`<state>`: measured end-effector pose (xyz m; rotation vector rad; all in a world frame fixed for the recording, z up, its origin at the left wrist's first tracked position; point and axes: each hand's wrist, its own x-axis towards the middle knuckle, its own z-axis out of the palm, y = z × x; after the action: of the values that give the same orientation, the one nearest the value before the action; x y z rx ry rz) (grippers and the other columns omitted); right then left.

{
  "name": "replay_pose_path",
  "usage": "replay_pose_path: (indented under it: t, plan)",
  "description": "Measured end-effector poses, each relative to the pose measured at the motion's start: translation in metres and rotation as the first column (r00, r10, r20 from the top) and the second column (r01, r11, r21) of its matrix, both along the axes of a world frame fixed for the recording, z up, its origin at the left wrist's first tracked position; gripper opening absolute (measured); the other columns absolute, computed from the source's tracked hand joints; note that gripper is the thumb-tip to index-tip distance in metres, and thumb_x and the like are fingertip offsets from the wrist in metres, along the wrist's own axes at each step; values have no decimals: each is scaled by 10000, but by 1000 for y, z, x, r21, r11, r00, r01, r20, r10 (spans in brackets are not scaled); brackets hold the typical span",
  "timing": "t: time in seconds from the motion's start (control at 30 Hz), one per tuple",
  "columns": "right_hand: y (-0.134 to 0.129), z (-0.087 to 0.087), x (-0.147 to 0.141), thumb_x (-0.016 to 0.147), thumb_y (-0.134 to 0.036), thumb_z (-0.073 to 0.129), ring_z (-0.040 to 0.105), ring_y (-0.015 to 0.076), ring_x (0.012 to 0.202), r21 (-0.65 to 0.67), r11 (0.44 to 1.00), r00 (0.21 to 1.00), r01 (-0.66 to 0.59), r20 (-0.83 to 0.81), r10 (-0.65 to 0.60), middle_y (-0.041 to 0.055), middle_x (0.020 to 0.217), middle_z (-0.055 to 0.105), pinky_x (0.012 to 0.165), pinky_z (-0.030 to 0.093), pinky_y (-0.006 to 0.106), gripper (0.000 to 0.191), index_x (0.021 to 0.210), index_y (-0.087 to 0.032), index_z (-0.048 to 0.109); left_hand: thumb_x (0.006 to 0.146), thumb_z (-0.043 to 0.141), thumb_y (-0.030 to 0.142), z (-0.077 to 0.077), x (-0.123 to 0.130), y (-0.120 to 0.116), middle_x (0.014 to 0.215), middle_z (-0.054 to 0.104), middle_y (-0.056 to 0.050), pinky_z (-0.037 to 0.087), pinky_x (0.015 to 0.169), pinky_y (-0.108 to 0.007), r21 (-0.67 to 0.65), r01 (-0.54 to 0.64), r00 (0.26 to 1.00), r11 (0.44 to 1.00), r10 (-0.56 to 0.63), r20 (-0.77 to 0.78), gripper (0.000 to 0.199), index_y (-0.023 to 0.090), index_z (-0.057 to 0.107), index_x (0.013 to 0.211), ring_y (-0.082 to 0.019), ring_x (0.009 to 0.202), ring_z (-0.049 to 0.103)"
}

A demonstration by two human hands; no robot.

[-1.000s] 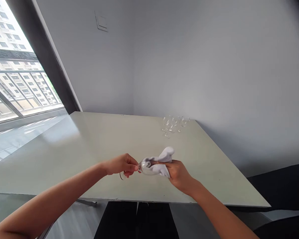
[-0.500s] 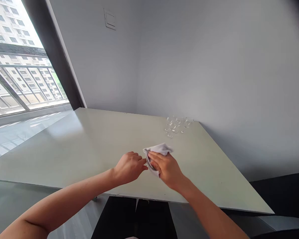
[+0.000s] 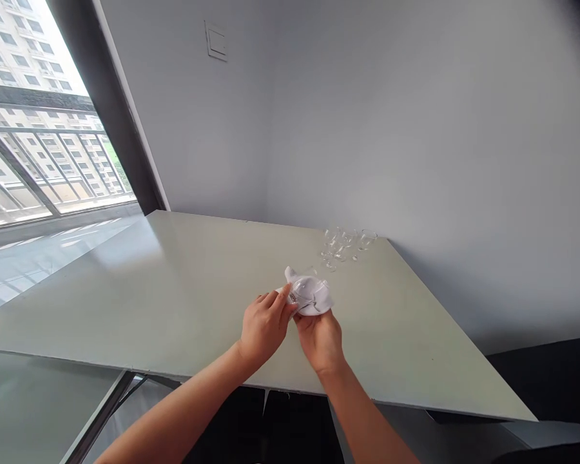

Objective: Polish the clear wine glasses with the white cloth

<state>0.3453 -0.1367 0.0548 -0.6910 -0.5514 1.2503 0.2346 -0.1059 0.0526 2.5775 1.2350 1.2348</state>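
Looks like an apt. rm w/ plain walls (image 3: 415, 129), lt. switch (image 3: 217, 42), railing (image 3: 53, 131) & multi-storey bldg. (image 3: 17, 48) outside.

The left hand (image 3: 267, 323) grips a clear glass (image 3: 304, 286) against a white cloth (image 3: 323, 298) in the right hand (image 3: 321, 338), above the bench (image 3: 212, 277); stemmed glasses (image 3: 348, 238) stand grouped near the bench's far right corner.

Daylight is entering the upper-left window (image 3: 43, 154), glaring off the table (image 3: 193, 277); the distant glasses (image 3: 348, 239) are seemingly blurring.
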Motion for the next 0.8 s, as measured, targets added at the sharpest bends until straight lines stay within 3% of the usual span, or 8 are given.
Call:
replay_pose_path:
  t: [0.17, 0.3, 0.37, 0.43, 0.5, 0.57, 0.63, 0.8]
  plan:
    - [-9, -2, -22, 810, -409, 484, 560, 201, 954, -23, 999, 979, -30, 201, 34, 58, 1050, 611, 772, 464, 332, 332, 1080, -230, 554, 836, 434, 172, 7, 20, -15, 1109, 509, -121, 379, 862, -402, 18, -89, 973, 996, 83, 213, 373, 245, 508, 1194, -239, 1016, 480]
    - [-5, -2, -8, 782, -417, 544, 571, 180, 834, -20, 997, 972, -75, 223, 78, 36, 889, 631, 716, 452, 305, 245, 922, -224, 598, 829, 456, 188, 17, 10, -16, 1321, 407, -58, 140, 1042, -506, -166, 108, 946, 980, -50, 320, 351, 294, 536, 1153, -275, 1278, 256]
    - [-3, -3, 2, 750, -420, 587, 559, 160, 748, -46, 992, 975, -117, 187, 124, 11, 781, 618, 676, 440, 286, 211, 822, -222, 605, 829, 479, 255, 26, 0, -10, 1300, 449, -57, 195, 1028, -495, -399, 314, 881, 861, -108, 460, 386, 301, 476, 1212, -270, 1250, 320]
    - [-1, -5, 9, 724, -436, 608, 530, 145, 656, -99, 975, 967, -198, 143, 211, 1, 693, 589, 615, 425, 272, 226, 741, -211, 596, 810, 520, 332, 34, -8, 0, 1249, 501, -92, 328, 949, -468, -562, 545, 758, 623, -78, 648, 515, 286, 357, 1296, -269, 1139, 456]
    - [-1, -8, 10, 696, -450, 626, 493, 135, 584, -142, 953, 952, -269, 111, 285, 2, 628, 556, 561, 406, 266, 260, 668, -196, 574, 783, 560, 372, 40, -10, 9, 1167, 554, -130, 410, 852, -421, -579, 710, 631, 401, 2, 776, 647, 245, 255, 1339, -257, 1012, 547]
    - [-1, -12, 8, 672, -460, 642, 466, 128, 547, -162, 938, 943, -307, 82, 322, -1, 586, 527, 537, 390, 262, 291, 620, -189, 550, 752, 602, 376, 41, -9, 16, 1066, 598, -144, 429, 804, -394, -561, 771, 570, 301, 68, 819, 701, 198, 247, 1330, -247, 928, 585]
    - [0, -15, 7, 660, -469, 653, 449, 119, 526, -171, 926, 934, -336, 70, 351, -6, 565, 510, 523, 375, 256, 311, 605, -184, 543, 719, 644, 364, 39, -6, 20, 994, 620, -136, 426, 797, -385, -574, 763, 565, 296, 127, 816, 701, 177, 289, 1293, -235, 874, 604]
    - [5, -20, 22, 644, -460, 680, 453, 112, 517, -244, 922, 911, -301, 212, 353, -8, 593, 545, 508, 345, 241, 312, 715, -167, 602, 663, 706, 325, 31, -3, 17, 985, 626, -110, 393, 864, -390, -600, 709, 570, 370, 199, 797, 656, 198, 353, 1200, -212, 884, 610]
